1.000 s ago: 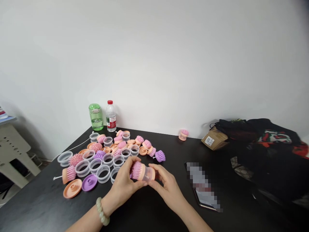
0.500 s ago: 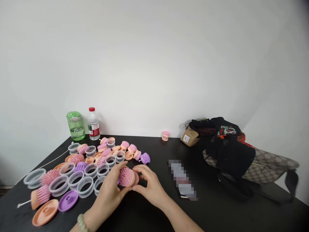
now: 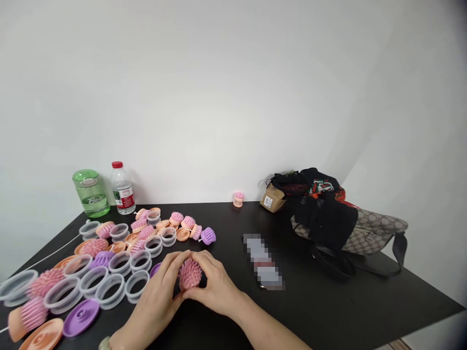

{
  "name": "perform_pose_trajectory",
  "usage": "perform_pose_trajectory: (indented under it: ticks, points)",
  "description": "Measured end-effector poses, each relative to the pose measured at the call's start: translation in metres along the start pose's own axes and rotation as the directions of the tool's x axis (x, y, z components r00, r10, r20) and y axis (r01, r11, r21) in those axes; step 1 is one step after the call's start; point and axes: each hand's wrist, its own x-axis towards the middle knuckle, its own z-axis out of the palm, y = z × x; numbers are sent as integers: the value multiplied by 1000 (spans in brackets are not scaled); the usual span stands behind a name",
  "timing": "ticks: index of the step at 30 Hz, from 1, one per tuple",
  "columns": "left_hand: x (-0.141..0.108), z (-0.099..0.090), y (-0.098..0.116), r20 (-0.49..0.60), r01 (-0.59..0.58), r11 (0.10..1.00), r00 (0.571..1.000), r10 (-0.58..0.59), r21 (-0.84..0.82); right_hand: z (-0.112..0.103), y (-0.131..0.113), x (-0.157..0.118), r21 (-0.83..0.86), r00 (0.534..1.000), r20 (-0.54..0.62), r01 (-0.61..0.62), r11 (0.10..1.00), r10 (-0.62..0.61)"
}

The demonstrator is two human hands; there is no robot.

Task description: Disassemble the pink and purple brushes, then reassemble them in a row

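Note:
My left hand [image 3: 160,287] and my right hand [image 3: 215,284] are closed around a pink bristle brush [image 3: 190,274] near the table's front, its bristles facing up toward me. Fingers and thumbs of both hands wrap its sides and hide its base. To the left of my hands lie several clear grey rings [image 3: 110,291], pink brush heads [image 3: 94,247], a purple disc [image 3: 80,317], an orange disc [image 3: 43,335] and a purple brush head [image 3: 208,236].
At the back left stand a green bottle [image 3: 91,194] and a red-capped water bottle [image 3: 123,189]. One assembled pink brush [image 3: 238,199] stands by the wall. A blurred phone [image 3: 263,262], a brown box [image 3: 273,198] and a patterned bag [image 3: 379,231] lie to the right.
The view has shifted to the right, so the table items sit further left. Both hands have closed in around the brush, and its bristles have turned to face up toward me.

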Motion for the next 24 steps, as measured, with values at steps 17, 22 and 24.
perform_pose_trajectory:
  ticks: [17,22,24]
  points:
    - [-6,6,7,-8,-28,996,1000,29,87,-103,72,60,-272,864,-376,-448,852,335]
    - [-9,9,4,-13,-73,990,997,75,118,-115,106,98,-425,816,-362,-575,699,451]
    - [-10,11,1,-45,-62,988,997,69,140,-120,122,106,-467,765,-389,-645,606,514]
